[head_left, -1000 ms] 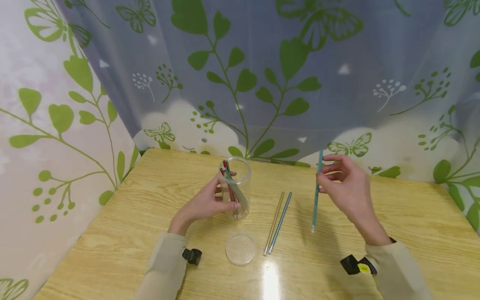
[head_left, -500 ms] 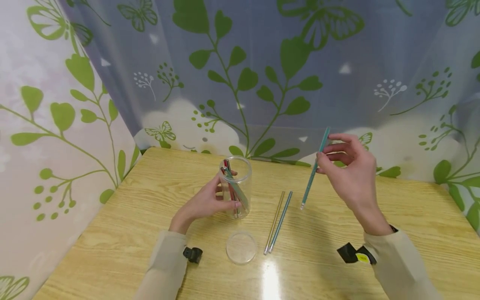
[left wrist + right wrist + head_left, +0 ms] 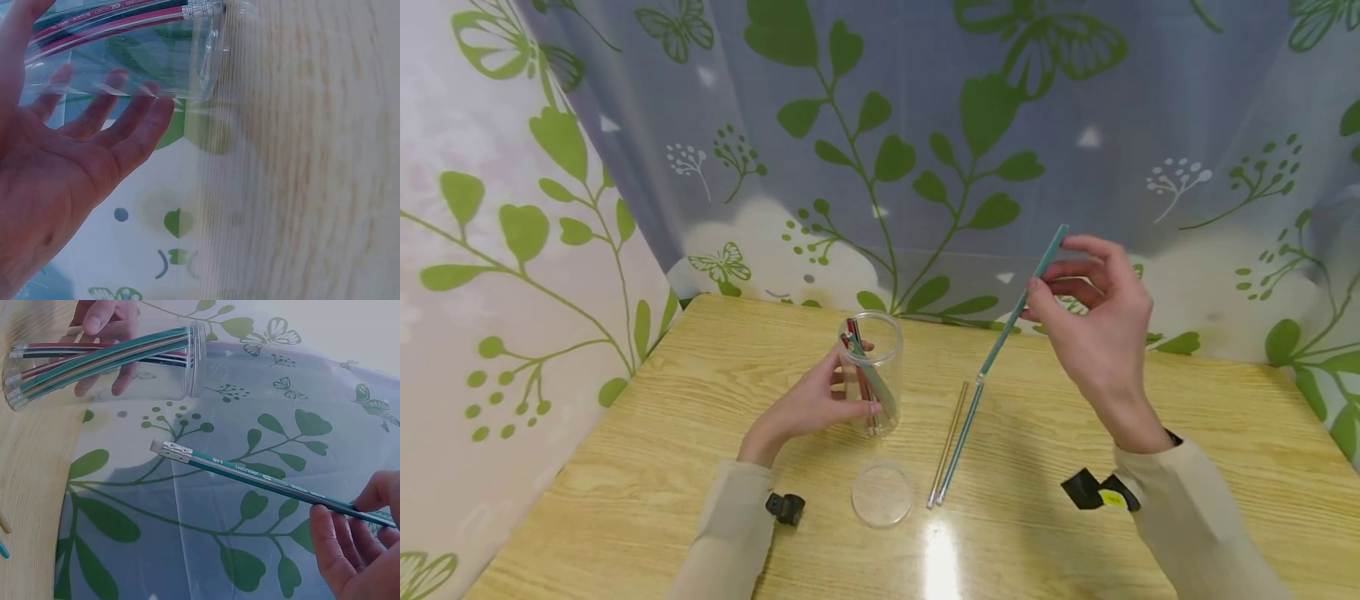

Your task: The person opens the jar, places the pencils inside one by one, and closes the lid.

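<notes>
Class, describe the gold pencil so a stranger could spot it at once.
On the wooden table, find the clear jar. To its right, the gold pencil lies slanted, left of the blue pencil. Its gold colour sets it apart.

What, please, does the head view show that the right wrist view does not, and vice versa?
Only the head view shows the clear disc and the beige sleeves. Only the right wrist view shows a readable HB mark on the green pencil. Both show the left hand holding the clear jar of pencils and the right hand pinching that pencil.
</notes>
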